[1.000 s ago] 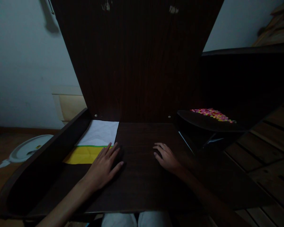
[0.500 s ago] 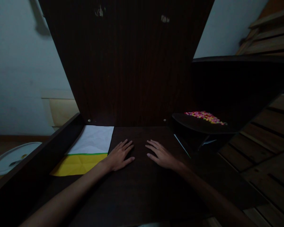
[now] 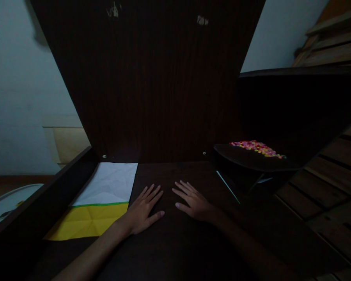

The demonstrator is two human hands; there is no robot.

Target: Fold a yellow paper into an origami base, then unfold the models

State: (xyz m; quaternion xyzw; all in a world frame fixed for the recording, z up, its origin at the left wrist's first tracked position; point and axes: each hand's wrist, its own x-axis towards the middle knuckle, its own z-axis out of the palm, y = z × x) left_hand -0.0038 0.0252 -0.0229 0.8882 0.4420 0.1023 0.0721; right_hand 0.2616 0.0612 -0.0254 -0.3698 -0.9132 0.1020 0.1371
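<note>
My left hand (image 3: 144, 210) lies palm down on the dark wooden desk (image 3: 163, 249), fingers spread and holding nothing. Just to its left is a creased sheet of white paper (image 3: 109, 181) beside a yellow sheet (image 3: 89, 222), with a green strip (image 3: 99, 203) along the line where they meet. Opposite, my right hand (image 3: 193, 201) rests flat with its fingers apart, also holding nothing. A thin, pale stick-like strip (image 3: 228, 187) lies on the desk to the right of that hand.
A small curved corner shelf (image 3: 251, 164) at the right bears a heap of pink, red and yellow bits (image 3: 257, 148). Behind the desk stands a tall dark panel (image 3: 163, 86). A low side board (image 3: 46, 187) edges the left, with a white oval tray (image 3: 17, 199) beyond it.
The view has shifted slightly, so the desk and papers sit a little lower in it. Both hands stay flat on the desk, fingers spread, with the right hand's fingers slightly farther left in view.
</note>
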